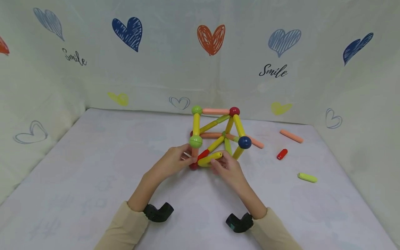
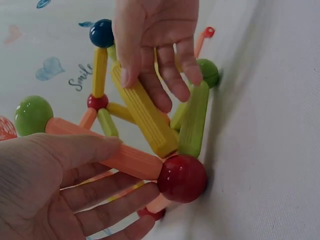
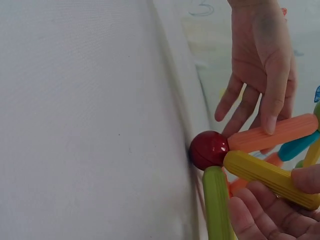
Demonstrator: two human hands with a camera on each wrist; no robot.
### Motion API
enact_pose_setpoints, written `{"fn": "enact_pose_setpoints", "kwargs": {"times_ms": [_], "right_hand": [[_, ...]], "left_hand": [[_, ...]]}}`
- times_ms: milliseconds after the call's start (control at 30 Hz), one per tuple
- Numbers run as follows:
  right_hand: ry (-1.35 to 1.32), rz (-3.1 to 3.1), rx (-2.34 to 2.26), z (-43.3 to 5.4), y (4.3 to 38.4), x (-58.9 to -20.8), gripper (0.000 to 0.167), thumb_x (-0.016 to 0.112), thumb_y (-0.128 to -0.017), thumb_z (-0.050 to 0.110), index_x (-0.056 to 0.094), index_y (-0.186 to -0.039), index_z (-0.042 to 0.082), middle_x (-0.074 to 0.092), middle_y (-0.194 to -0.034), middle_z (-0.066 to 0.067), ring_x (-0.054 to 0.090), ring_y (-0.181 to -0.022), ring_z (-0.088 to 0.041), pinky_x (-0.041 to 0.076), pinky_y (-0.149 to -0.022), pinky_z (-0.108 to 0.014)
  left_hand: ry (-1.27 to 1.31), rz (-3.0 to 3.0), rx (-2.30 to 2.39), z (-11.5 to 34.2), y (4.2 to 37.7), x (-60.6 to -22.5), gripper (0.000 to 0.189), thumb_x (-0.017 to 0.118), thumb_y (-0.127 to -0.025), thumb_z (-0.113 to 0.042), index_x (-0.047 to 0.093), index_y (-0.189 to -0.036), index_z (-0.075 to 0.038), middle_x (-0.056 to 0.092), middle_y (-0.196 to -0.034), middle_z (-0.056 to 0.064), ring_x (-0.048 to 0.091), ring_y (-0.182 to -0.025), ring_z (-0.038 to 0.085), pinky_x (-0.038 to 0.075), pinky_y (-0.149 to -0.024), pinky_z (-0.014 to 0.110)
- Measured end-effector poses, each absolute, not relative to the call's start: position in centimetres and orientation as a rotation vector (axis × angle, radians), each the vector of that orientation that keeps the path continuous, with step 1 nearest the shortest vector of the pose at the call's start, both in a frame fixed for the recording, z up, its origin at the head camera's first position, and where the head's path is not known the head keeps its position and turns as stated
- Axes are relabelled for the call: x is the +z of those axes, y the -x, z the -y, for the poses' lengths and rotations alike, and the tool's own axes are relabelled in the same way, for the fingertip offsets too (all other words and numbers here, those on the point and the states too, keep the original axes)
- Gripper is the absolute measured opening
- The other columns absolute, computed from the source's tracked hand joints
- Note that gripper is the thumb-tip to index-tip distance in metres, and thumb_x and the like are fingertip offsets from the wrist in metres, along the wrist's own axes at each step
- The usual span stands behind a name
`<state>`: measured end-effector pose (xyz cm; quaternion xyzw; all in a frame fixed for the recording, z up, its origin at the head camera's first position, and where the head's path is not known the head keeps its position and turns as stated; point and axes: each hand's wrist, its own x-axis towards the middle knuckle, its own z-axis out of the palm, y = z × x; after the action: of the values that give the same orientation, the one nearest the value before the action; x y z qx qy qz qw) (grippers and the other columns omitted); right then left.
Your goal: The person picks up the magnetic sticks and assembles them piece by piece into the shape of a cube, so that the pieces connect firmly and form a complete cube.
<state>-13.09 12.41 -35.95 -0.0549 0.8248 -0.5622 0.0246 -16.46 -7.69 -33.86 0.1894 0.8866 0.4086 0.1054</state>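
Observation:
A frame of coloured magnetic sticks and balls stands mid-table. At its near left corner my left hand (image 1: 171,161) pinches an upright salmon stick (image 2: 132,162) between thumb and fingers. That stick joins a green ball (image 1: 196,141) above to a red ball (image 3: 209,150) at table level. My right hand (image 1: 229,170) pinches a yellow stick (image 1: 210,158) near one end; the other end comes right at the red ball. A light green stick (image 3: 216,205) runs from the same ball along the table. On the near right corner sits a blue ball (image 1: 244,142).
Right of the frame lie a loose salmon stick (image 1: 291,136), a short red stick (image 1: 282,154) and a yellow-green stick (image 1: 307,177). Behind the table (image 1: 78,156) hangs a white cloth (image 1: 156,69) printed with hearts.

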Motion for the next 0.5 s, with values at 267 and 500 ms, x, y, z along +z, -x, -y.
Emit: {"fn": "enact_pose_setpoints", "kwargs": {"times_ms": [267,500], "right_hand": [[0.142,-2.494,-1.824,-12.0,13.27,-36.44,0.024,0.052,-0.095,0.014,0.053,-0.115,0.001,0.066,-0.102,-0.019,0.064,-0.087,-0.031,0.055,-0.071,-0.035],[0.162,-2.513,-1.756,-12.31,13.27,-36.23,0.025,0.049,-0.097,0.019,0.054,-0.114,0.001,0.067,-0.1,-0.018,0.065,-0.087,-0.029,0.055,-0.072,-0.034]], "left_hand": [[-0.604,-2.626,1.212,7.7,16.62,-34.12,0.024,0.063,-0.088,-0.012,0.056,-0.11,-0.004,0.066,-0.1,0.01,0.064,-0.094,0.023,0.054,-0.078,0.032],[-0.588,-2.661,1.224,7.11,16.58,-34.61,0.021,0.065,-0.086,-0.012,0.058,-0.104,-0.005,0.065,-0.101,0.008,0.063,-0.092,0.022,0.053,-0.076,0.031]]}}
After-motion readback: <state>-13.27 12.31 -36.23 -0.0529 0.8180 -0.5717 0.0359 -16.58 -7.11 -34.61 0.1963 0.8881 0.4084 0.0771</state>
